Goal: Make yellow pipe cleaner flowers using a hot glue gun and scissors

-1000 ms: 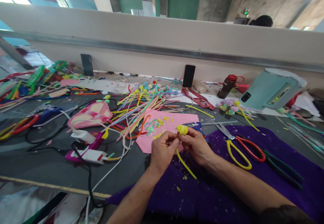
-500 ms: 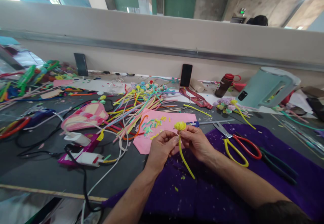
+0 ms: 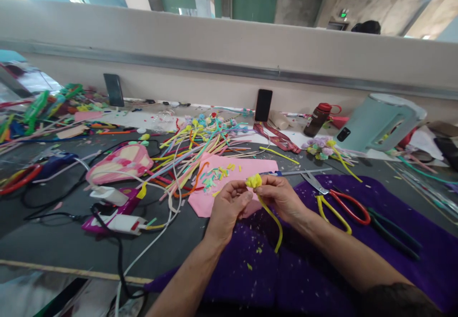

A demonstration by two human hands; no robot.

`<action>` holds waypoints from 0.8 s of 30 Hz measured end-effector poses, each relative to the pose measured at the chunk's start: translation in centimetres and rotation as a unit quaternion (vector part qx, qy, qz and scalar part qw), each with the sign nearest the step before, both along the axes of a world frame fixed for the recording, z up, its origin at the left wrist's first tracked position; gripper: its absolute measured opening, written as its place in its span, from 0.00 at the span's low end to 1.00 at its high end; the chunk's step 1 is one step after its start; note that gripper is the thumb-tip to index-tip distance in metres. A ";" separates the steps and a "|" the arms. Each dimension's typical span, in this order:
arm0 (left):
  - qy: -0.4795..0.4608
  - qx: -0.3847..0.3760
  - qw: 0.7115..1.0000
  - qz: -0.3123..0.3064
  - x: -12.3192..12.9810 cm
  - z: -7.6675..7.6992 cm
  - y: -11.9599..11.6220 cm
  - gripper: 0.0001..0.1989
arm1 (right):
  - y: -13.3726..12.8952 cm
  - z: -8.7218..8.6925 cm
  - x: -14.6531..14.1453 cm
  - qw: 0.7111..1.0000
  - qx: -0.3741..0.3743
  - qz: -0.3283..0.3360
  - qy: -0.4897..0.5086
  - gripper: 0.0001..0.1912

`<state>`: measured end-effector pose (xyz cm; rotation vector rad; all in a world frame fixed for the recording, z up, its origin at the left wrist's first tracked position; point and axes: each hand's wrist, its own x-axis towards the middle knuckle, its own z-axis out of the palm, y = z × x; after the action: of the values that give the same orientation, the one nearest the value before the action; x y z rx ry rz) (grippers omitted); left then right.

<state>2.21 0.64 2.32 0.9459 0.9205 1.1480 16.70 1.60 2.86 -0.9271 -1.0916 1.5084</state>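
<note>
A yellow pipe-cleaner flower (image 3: 255,180) with a long bent stem (image 3: 276,222) is held up over the table. My right hand (image 3: 282,196) pinches it just under the bloom from the right. On the other side, my left hand (image 3: 229,208) has its fingertips closed at the bloom's left edge; the exact contact is partly hidden. Below the hands lies purple cloth (image 3: 257,269) dotted with yellow scraps. Behind them is a pink sheet (image 3: 200,202) bearing short yellow and green clippings (image 3: 215,177).
Red-and-yellow-handled scissors (image 3: 348,207) and dark pliers (image 3: 395,236) lie to the right. Loose pipe cleaners (image 3: 193,150) are heaped at the back. A power strip (image 3: 114,216) with cables sits left. A kettle (image 3: 379,121), brown bottle (image 3: 317,120) and phone (image 3: 263,105) stand behind.
The flower has tipped over to the left, and its stem has swung out to the right. Both hands stay close to where they were.
</note>
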 end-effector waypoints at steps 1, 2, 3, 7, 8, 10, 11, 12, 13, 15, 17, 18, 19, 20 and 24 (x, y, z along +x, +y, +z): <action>-0.008 0.008 1.000 0.014 -0.1 0.1 0.0 0.19 | 0.0 0.1 0.0 1.000 0.015 0.002 -0.017 0.08; -0.013 0.019 0.999 0.027 -0.2 0.3 0.1 0.21 | -0.1 0.2 0.1 0.999 0.031 0.004 -0.036 0.08; -0.017 0.029 0.999 0.036 -0.3 0.4 0.1 0.23 | -0.2 0.3 0.1 0.997 0.046 0.004 -0.055 0.08; -0.020 0.044 0.998 0.031 -0.9 0.5 0.2 0.22 | -0.4 0.6 0.0 0.988 0.098 -0.002 -0.119 0.08; -0.015 0.044 0.999 0.026 -1.0 0.4 0.2 0.20 | -0.4 0.6 -0.1 0.985 0.110 -0.003 -0.134 0.07; 0.002 0.051 0.998 0.021 -1.2 0.3 0.2 0.16 | -0.3 0.5 -0.1 0.978 0.134 -0.009 -0.162 0.07; 0.012 0.058 0.998 0.023 -1.2 0.2 0.2 0.14 | -0.3 0.4 -0.1 0.974 0.146 -0.011 -0.173 0.07; 0.021 0.067 0.997 0.026 -1.2 0.1 0.2 0.13 | -0.2 0.2 -0.1 0.970 0.158 -0.013 -0.182 0.08; 0.031 0.079 0.996 0.030 -1.1 0.1 0.2 0.12 | -0.2 0.1 0.0 0.967 0.169 -0.015 -0.191 0.08; 0.049 0.110 0.992 0.044 -1.0 0.2 0.0 0.11 | 0.0 -0.2 0.0 0.958 0.194 -0.019 -0.209 0.08; 0.075 0.140 0.986 0.052 -0.8 0.4 -0.1 0.13 | 0.0 -0.5 0.1 0.948 0.219 -0.027 -0.231 0.08; 0.091 0.153 0.983 0.054 -0.7 0.5 -0.2 0.14 | 0.1 -0.6 0.1 0.942 0.231 -0.030 -0.242 0.08; 0.107 0.164 0.979 0.054 -0.7 0.5 -0.3 0.16 | 0.1 -0.6 0.2 0.936 0.244 -0.034 -0.253 0.08; 0.124 0.172 0.976 0.054 -0.6 0.5 -0.3 0.17 | 0.1 -0.7 0.2 0.930 0.256 -0.035 -0.262 0.07; 0.159 0.178 0.970 0.053 -0.7 0.3 -0.3 0.17 | 0.0 -0.7 0.0 0.916 0.286 -0.037 -0.280 0.06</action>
<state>1.55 0.35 2.66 1.4168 1.0491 1.3012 16.72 1.56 2.14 -0.9768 -1.7658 0.7759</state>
